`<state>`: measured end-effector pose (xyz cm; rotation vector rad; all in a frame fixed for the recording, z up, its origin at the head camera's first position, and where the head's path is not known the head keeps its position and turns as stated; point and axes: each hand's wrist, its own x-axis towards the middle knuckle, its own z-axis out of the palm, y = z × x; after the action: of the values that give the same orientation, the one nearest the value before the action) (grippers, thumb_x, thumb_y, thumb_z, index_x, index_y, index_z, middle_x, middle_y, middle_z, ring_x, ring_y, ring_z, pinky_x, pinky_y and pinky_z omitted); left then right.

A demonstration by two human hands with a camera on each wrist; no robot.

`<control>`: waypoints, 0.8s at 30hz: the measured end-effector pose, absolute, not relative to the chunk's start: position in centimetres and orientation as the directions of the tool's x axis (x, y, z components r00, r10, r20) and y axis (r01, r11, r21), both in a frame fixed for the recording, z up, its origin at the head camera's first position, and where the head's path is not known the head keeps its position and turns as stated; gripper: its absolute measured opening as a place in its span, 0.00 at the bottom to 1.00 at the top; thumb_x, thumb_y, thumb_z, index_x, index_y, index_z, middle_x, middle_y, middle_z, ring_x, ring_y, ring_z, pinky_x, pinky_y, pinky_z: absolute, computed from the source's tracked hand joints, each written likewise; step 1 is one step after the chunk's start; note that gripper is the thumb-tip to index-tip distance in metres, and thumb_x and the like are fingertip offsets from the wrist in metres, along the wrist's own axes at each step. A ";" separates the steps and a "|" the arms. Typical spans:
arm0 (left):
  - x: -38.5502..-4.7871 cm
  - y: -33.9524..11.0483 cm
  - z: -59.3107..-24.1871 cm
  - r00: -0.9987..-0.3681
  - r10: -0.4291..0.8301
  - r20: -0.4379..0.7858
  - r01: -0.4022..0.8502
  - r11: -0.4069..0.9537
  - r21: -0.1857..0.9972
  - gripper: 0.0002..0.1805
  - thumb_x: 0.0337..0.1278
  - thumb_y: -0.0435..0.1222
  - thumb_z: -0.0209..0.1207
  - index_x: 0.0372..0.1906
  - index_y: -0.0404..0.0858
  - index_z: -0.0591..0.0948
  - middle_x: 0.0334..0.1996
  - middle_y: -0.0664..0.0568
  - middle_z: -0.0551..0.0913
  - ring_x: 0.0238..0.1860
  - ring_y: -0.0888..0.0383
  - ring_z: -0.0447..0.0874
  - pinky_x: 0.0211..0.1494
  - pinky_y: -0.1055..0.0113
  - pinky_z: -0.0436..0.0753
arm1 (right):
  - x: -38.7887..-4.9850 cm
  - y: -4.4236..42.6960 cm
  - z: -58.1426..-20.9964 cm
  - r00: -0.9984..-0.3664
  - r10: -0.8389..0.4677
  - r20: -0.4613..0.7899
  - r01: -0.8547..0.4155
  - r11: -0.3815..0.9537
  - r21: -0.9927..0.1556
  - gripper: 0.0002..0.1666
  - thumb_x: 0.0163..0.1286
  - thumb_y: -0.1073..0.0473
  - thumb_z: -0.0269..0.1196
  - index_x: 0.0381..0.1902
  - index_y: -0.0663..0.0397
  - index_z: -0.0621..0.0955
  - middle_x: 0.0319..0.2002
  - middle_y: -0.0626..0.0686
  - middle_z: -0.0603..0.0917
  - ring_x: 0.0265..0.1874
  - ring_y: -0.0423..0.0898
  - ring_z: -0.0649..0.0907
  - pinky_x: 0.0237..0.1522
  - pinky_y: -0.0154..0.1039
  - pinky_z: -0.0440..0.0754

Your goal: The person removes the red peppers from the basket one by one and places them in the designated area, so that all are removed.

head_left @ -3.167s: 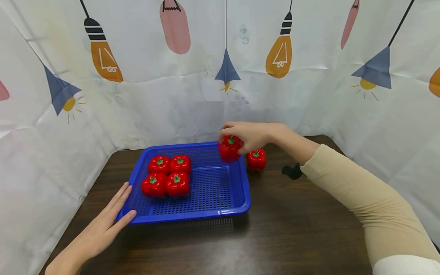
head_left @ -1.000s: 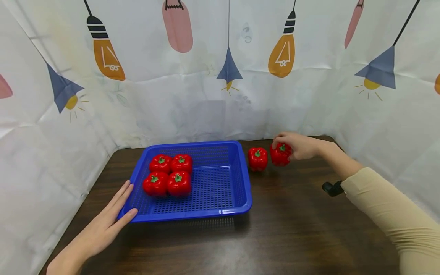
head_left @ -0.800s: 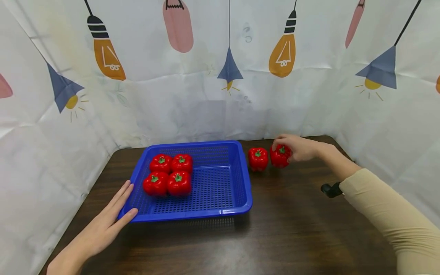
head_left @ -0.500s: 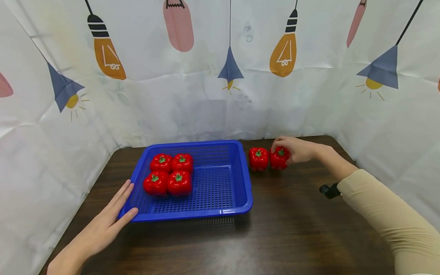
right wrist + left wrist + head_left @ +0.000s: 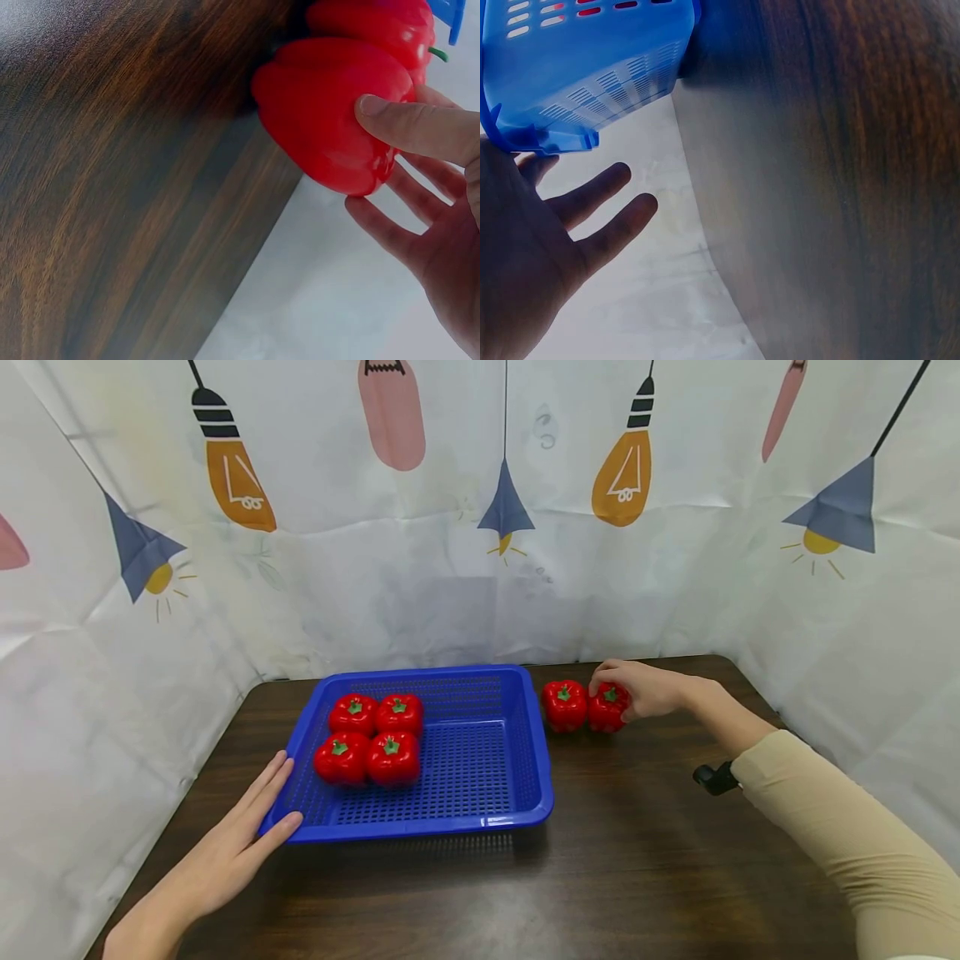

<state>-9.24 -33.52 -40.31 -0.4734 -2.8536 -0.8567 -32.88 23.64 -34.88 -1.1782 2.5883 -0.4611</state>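
Observation:
A red bell pepper (image 5: 607, 708) stands on the table right of the basket, and my right hand (image 5: 647, 687) grips it from above, thumb on the near side. In the right wrist view the thumb presses the held bell pepper (image 5: 330, 112) and the fingers curve round its far side. Touching it on the left is a second red bell pepper (image 5: 564, 707). Several more red bell peppers (image 5: 393, 760) sit grouped in the left half of the blue plastic basket (image 5: 480, 823). My left hand (image 5: 225, 860) rests with straight, spread fingers against the basket's left front corner.
The dark wooden table (image 5: 600, 877) spreads in front of the basket and to its right. White printed cloth (image 5: 375, 585) hangs closely behind and at both sides. A black wrist device (image 5: 716, 778) juts from under the right sleeve.
My right hand has carried a bell pepper from above the basket to the table on the right, then lowered it beside the other one. The left hand has stayed at the basket corner.

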 end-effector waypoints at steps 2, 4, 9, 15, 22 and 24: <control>-9.2 -33.5 -40.3 -0.944 0.260 0.204 0.329 0.791 0.516 0.40 0.78 0.41 0.54 0.84 0.47 0.48 0.84 0.53 0.41 0.81 0.47 0.41 0.66 0.84 0.38 | -32.9 23.6 -34.9 -0.636 -0.765 -0.100 -0.684 0.619 -0.385 0.30 0.56 0.76 0.73 0.55 0.53 0.79 0.61 0.55 0.73 0.57 0.56 0.75 0.54 0.55 0.80; -9.2 -33.5 -40.3 -0.945 0.259 0.202 0.327 0.790 0.518 0.40 0.78 0.41 0.54 0.84 0.47 0.48 0.84 0.53 0.41 0.81 0.47 0.41 0.67 0.83 0.38 | -32.9 23.6 -34.9 -0.637 -0.765 -0.099 -0.684 0.620 -0.384 0.30 0.56 0.76 0.73 0.55 0.53 0.79 0.61 0.55 0.73 0.56 0.56 0.75 0.54 0.55 0.80; -9.2 -33.5 -40.3 -0.945 0.260 0.199 0.327 0.788 0.523 0.40 0.78 0.41 0.54 0.84 0.47 0.48 0.84 0.53 0.40 0.81 0.46 0.41 0.67 0.83 0.38 | -33.0 23.6 -34.9 -0.645 -0.756 -0.111 -0.676 0.632 -0.379 0.30 0.57 0.76 0.73 0.56 0.52 0.79 0.62 0.55 0.73 0.56 0.55 0.76 0.53 0.53 0.80; -9.2 -33.5 -40.3 -0.945 0.260 0.198 0.326 0.789 0.521 0.40 0.78 0.41 0.54 0.84 0.46 0.48 0.84 0.53 0.40 0.81 0.47 0.41 0.66 0.84 0.38 | -33.0 23.8 -34.5 -0.646 -0.756 -0.108 -0.668 0.627 -0.401 0.32 0.57 0.75 0.74 0.57 0.52 0.79 0.63 0.55 0.73 0.55 0.56 0.76 0.51 0.51 0.81; -9.2 -33.5 -40.3 -0.945 0.259 0.197 0.325 0.788 0.522 0.39 0.78 0.41 0.53 0.84 0.47 0.48 0.84 0.53 0.41 0.81 0.47 0.41 0.67 0.83 0.38 | -33.3 23.9 -33.7 -0.651 -0.756 -0.063 -0.676 0.616 -0.403 0.33 0.56 0.76 0.73 0.59 0.55 0.78 0.62 0.55 0.74 0.60 0.59 0.75 0.58 0.58 0.77; -9.2 -33.5 -40.3 -0.944 0.261 0.201 0.329 0.788 0.520 0.39 0.78 0.41 0.53 0.84 0.46 0.48 0.84 0.52 0.41 0.81 0.48 0.41 0.67 0.84 0.38 | -33.4 23.7 -33.3 -0.647 -0.762 -0.042 -0.690 0.607 -0.394 0.33 0.56 0.76 0.72 0.59 0.56 0.78 0.61 0.55 0.75 0.62 0.58 0.74 0.60 0.59 0.75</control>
<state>-9.19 -33.50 -40.27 -0.4734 -2.8584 -0.8647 -33.43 23.74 -33.28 -1.2026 2.6280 -0.5136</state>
